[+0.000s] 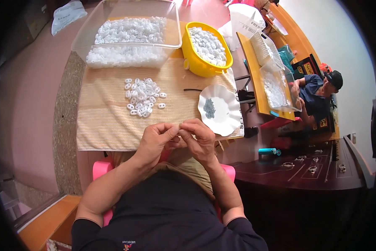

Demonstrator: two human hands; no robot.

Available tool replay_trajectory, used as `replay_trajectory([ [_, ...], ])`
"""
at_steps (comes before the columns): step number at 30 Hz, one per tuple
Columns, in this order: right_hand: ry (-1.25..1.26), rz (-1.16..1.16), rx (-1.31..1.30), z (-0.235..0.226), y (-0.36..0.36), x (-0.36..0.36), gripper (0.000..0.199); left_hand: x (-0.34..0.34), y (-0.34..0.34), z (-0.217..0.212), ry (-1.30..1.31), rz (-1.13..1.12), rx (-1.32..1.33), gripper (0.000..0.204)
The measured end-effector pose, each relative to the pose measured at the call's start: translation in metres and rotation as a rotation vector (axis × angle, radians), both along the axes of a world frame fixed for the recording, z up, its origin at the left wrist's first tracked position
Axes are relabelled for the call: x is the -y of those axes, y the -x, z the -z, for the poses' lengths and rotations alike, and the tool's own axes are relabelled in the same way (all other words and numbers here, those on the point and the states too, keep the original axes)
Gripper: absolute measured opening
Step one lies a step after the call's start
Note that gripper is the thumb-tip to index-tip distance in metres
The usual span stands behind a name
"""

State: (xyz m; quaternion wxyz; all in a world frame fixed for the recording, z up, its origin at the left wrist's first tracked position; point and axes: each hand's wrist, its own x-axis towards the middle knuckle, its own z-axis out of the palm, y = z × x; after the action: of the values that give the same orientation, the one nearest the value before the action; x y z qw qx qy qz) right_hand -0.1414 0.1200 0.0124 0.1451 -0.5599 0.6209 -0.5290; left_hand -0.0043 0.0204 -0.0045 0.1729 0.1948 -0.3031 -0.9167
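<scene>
My left hand (153,142) and my right hand (199,140) meet at the near edge of the towel-covered table (100,125). Fingertips of both are pinched together, and whatever they hold is hidden or too small to make out. Just beyond them lies a loose pile of small white oval plastic pieces with two holes (142,97). To the right of the pile, a white scalloped plate (227,119) carries a little heap of tiny grey parts (209,108). A thin dark stick-like thing (192,89) rests beside the plate.
A large clear bin (80,44) of white pieces stands at the back left, with a yellow tub (192,62) of similar pieces beside it. A co-worker (317,92) sits at another table (255,83) on the right. Pink seat parts (101,169) flank me.
</scene>
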Motion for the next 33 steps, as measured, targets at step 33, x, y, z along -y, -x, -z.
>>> replay_trajectory([
  [33,-0.217,-0.008,0.663,0.017,0.002,0.005,0.01,0.006,-0.001,-0.001,-0.085,-0.062,0.032,0.015],
])
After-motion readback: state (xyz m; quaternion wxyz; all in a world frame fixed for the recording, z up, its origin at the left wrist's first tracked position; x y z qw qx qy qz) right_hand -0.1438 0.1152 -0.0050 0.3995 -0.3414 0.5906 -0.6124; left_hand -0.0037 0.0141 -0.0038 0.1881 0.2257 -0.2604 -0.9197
